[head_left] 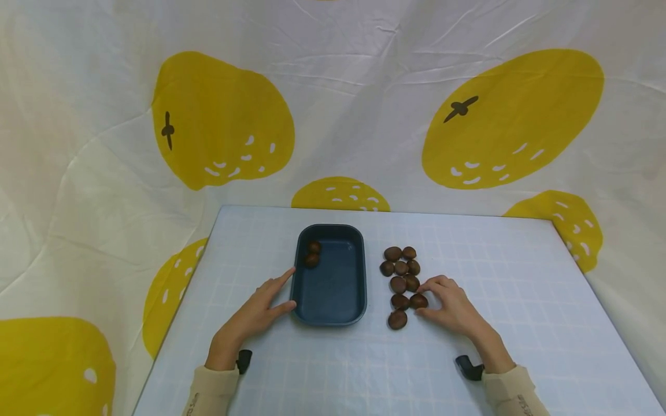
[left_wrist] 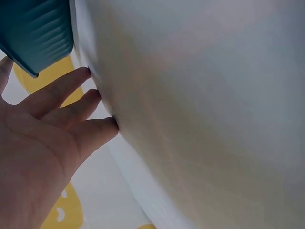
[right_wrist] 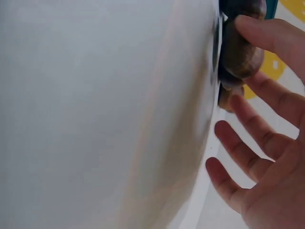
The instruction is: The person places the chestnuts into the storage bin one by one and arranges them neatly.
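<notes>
Head view shows me two chestnuts (head_left: 312,260) in the tray (head_left: 333,297) and ten left on the table (head_left: 343,370), early on I'd judge, the right hand (head_left: 451,304) pinching one, the left hand (head_left: 256,312) spread against the tray.

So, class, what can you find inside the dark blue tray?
The tray holds two brown nuts near its far-left corner; whatever is directly beneath them is covered.
</notes>
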Demonstrator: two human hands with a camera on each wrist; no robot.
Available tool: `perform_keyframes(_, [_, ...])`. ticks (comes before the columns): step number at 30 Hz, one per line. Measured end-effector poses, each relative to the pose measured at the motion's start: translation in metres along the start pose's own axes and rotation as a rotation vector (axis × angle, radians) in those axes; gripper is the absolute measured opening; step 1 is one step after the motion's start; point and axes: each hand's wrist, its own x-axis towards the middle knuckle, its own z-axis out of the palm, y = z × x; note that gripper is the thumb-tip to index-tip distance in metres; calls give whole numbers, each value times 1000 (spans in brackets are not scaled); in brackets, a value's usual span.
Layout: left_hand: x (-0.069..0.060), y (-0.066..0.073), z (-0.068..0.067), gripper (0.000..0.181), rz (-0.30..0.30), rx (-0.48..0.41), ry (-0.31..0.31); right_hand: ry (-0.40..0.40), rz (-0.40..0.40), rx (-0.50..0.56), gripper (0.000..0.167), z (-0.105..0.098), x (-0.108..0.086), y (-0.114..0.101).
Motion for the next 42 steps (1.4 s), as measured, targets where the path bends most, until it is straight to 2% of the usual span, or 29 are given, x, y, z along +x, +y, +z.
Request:
perform_keyframes(10, [0,1,-2,76,-4,-12,-4,51,-47,57,35,-19,20,-13])
perform_keyframes(20, [0,0,-3,76,-10,-18,-3,56,-74,198,35,-28,66,-45])
perform_keyframes(34, [0,-1,-2,77,7,-9,3,-7,-125,269,35,-17,126,-100])
perform_keyframes(42, [-1,1,-2,77,7,-19,-2,-16,-198,271,39,-5,154,-131])
